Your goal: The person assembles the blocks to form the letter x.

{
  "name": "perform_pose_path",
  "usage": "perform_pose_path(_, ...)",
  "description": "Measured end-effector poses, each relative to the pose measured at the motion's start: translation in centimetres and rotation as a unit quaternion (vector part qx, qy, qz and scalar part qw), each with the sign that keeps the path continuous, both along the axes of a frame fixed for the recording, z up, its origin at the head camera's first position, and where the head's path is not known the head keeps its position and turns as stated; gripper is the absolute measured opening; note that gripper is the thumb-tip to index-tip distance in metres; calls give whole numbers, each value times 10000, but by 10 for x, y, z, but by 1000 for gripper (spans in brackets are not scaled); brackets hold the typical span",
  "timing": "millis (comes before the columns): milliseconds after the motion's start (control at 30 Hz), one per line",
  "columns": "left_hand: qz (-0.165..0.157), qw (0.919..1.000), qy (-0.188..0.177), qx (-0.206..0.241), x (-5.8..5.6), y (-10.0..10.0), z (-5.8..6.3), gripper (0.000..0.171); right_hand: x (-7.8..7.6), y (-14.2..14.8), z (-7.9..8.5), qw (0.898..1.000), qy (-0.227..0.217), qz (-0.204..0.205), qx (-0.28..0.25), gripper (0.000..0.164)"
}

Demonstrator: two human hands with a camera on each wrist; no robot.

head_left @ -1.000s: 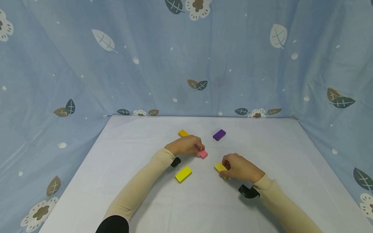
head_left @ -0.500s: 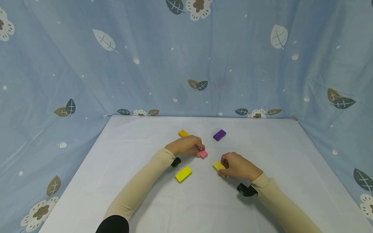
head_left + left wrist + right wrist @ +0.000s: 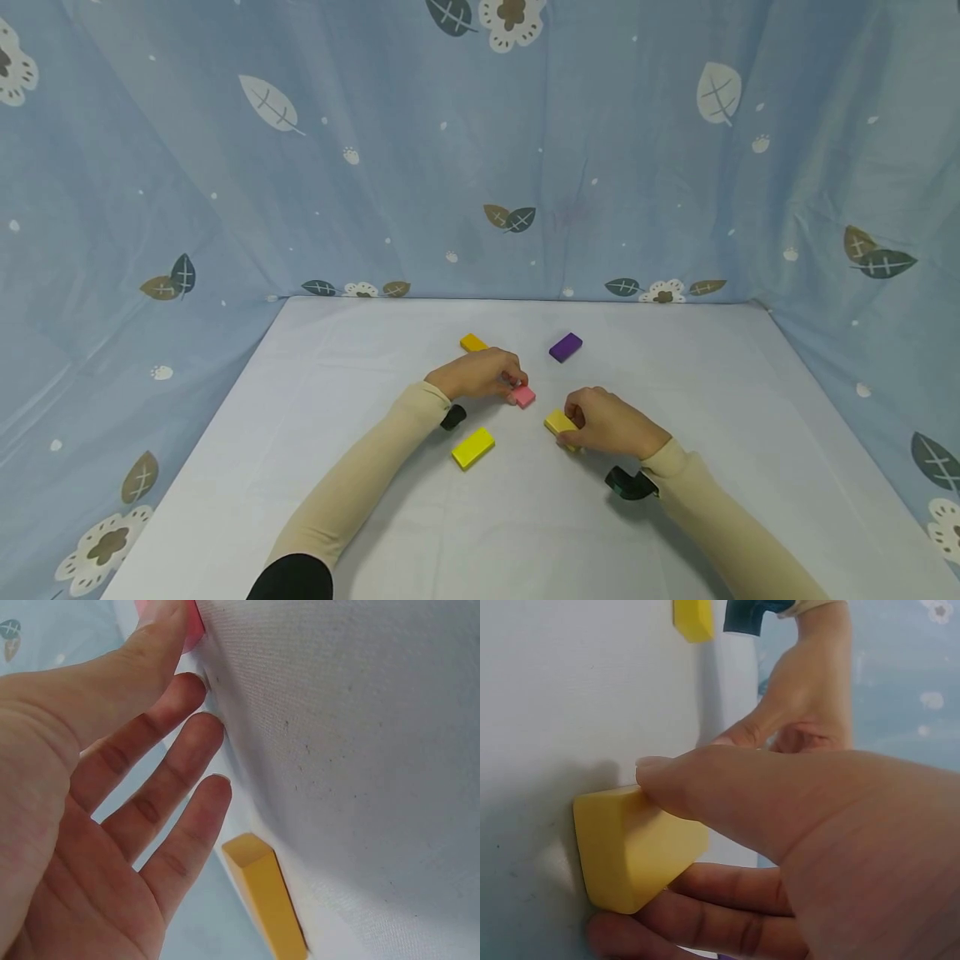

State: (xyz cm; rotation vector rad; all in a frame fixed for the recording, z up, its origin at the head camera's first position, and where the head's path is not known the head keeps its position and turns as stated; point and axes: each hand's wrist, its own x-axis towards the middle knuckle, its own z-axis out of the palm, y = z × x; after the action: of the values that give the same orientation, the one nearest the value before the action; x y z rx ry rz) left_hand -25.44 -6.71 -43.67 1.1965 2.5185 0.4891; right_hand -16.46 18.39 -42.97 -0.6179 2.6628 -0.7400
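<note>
My left hand pinches a small pink block near the middle of the white table. In the left wrist view the thumb covers much of the pink block, while the other visible fingers extend loosely. To its right, my right hand grips a pale yellow block by its long sides, low at the tabletop. The right wrist view has the thumb on one side of this yellow block and fingers on the other. A gap separates the pink and pale yellow blocks.
A bright yellow block lies in front of the left hand. Behind that hand sits an orange-yellow block, partly hidden by it. A purple block is farther back, right of centre. Blue patterned cloth hangs behind the white table.
My right hand has slid the pale yellow block slightly left and away from me, closer to the pink block. The left hand and pink block have stayed still.
</note>
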Motion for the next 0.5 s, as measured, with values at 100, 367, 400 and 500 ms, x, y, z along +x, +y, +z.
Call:
perform_pose_path(100,-6,10000,-11,11,0,0,1,33,-1,-1,1,10000,3,-20,22,28)
perform_pose_path(367,-1,10000,-41,8,1,0,2,32,-4,-2,0,10000,60,-23,62,27)
perform_pose_path(400,-3,10000,-42,3,1,0,2,32,-4,-2,0,10000,66,-18,57,27)
perform_pose_path(500,-9,10000,-53,10,1,0,2,32,-5,-2,-1,10000,83,11,36,27)
